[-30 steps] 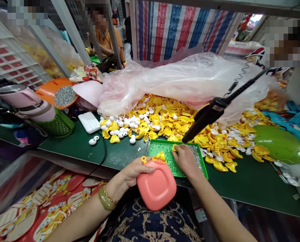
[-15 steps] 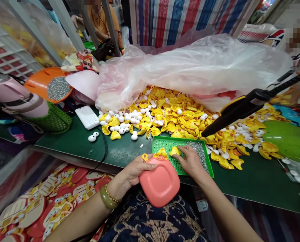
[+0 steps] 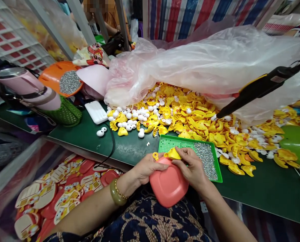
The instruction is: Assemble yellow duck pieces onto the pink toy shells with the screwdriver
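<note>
My left hand (image 3: 145,168) grips a salmon-pink square plastic case (image 3: 168,183) by its left edge, over my lap at the table's near edge. A small yellow ring (image 3: 155,155) sticks up at the case's top. My right hand (image 3: 191,168) pinches a yellow duck-shaped piece (image 3: 172,154) against the top of the case. Just behind the hands lies a green perforated tray (image 3: 175,144) with a heap of small silver screws (image 3: 206,158) on its right side.
A big pile of yellow duck parts and white balls (image 3: 190,121) covers the green table (image 3: 265,188), partly under a clear plastic sheet (image 3: 202,70). A black hanging tool (image 3: 255,89) slants above. Orange dish (image 3: 51,75), white box (image 3: 97,112), pink bottle in green basket (image 3: 61,114) left. Printed cards (image 3: 64,188) below.
My right hand has come back from the green tray with a yellow piece and set it at the top of the pink case. The view has shifted slightly.
</note>
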`<state>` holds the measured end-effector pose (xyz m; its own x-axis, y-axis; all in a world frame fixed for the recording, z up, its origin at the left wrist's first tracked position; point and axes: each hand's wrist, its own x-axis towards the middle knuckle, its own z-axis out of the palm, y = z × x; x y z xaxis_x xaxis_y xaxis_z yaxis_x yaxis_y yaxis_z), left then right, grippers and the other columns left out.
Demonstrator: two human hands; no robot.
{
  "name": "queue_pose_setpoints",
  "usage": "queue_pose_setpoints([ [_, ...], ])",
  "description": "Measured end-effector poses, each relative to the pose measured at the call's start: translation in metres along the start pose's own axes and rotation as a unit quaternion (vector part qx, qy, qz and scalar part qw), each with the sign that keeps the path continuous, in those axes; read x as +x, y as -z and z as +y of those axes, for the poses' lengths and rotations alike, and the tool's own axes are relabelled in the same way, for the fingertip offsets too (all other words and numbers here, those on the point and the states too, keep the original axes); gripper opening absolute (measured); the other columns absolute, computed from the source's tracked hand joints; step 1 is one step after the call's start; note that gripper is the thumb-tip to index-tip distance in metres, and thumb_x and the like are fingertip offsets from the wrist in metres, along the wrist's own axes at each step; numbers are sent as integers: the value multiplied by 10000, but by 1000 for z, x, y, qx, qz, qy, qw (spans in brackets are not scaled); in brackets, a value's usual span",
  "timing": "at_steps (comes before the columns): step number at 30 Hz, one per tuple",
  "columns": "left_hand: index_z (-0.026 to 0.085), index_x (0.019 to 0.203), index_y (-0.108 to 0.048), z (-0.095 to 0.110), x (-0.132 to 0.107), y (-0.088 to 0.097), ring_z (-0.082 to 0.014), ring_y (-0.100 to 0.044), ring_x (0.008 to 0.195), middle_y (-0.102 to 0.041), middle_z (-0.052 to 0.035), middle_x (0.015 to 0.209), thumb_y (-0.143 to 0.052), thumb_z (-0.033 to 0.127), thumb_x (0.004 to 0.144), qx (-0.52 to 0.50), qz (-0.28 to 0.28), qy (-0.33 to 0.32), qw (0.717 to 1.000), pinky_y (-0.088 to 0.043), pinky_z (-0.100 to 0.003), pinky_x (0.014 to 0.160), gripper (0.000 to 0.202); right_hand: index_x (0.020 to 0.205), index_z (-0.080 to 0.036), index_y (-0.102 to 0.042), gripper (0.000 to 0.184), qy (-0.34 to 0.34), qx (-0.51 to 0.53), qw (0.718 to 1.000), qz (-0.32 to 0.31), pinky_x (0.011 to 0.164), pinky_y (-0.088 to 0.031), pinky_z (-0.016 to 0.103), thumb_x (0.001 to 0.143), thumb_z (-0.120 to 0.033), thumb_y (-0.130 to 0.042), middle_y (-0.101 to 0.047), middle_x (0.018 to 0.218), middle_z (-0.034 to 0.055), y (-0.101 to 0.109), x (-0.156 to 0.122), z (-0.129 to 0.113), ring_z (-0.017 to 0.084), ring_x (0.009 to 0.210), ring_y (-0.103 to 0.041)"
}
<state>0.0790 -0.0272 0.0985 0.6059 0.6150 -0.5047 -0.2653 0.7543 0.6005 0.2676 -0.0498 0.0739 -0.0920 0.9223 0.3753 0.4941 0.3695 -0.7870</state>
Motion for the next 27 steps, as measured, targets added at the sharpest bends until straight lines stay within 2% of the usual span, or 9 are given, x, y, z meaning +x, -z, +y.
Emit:
queue_pose_setpoints([
  [6,99,918,-667,-3,-3,-15,-121,-570,631,-630,-35,729,-805,239,538,31,1,-24,999,-425,-244,624,427,1395,-358,-405,547,43,-78,996,-30,714,-509,344,890,-167,-494,-516,977,78,0,-10,-6,182,869,-545],
  [12,107,847,-645,-7,-8,-22,-107,-517,603,-584,-15,697,-764,240,562,63,18,-44,997,-377,-244,596,336,1295,-290,-557,427,16,-125,991,-52,656,-492,342,876,-209,-527,-554,946,97,9,-17,-9,184,798,-536],
  [14,108,854,-645,-9,-9,-25,-106,-506,603,-581,-14,698,-758,251,574,75,16,-57,995,-368,-241,589,335,1220,-299,-619,380,-4,-78,996,-31,713,-502,368,858,-206,-553,-573,912,81,9,-16,-10,191,836,-552],
  [16,110,903,-654,-8,-10,-26,-108,-508,615,-590,-15,713,-754,262,589,88,7,-74,993,-371,-238,596,363,1158,-304,-655,338,-56,23,998,3,767,-518,381,835,-229,-585,-600,973,80,6,-13,-11,195,900,-584],
  [19,111,973,-670,1,-9,-25,-117,-523,649,-630,-35,772,-731,303,641,139,-6,-101,985,-385,-241,618,388,1164,-274,-634,403,-196,207,958,21,799,-546,387,763,-302,-672,-651,1051,88,4,-5,-14,204,933,-637],
  [21,100,957,-691,11,-7,-22,-126,-532,659,-657,-54,793,-690,346,701,212,-8,-108,971,-396,-250,630,355,1091,-246,-658,432,-272,288,918,-2,790,-555,385,678,-336,-749,-695,962,74,4,1,-18,202,870,-662],
  [23,95,914,-713,22,-6,-20,-135,-540,667,-674,-63,787,-633,364,757,307,4,-122,944,-408,-263,648,322,944,-232,-700,364,-293,327,898,-19,773,-555,371,610,-339,-795,-708,871,51,7,6,-24,190,813,-662],
  [25,100,865,-726,30,-8,-22,-143,-546,675,-681,-59,767,-586,349,789,390,20,-151,908,-419,-270,658,296,829,-225,-718,255,-270,326,905,-22,744,-547,343,608,-331,-790,-694,828,37,9,9,-31,172,777,-642],
  [27,105,818,-733,33,-12,-27,-151,-553,675,-682,-55,745,-560,327,801,444,28,-179,878,-426,-268,646,282,751,-213,-725,147,-226,293,929,-24,697,-527,314,654,-321,-750,-663,771,35,11,11,-37,162,743,-608],
])
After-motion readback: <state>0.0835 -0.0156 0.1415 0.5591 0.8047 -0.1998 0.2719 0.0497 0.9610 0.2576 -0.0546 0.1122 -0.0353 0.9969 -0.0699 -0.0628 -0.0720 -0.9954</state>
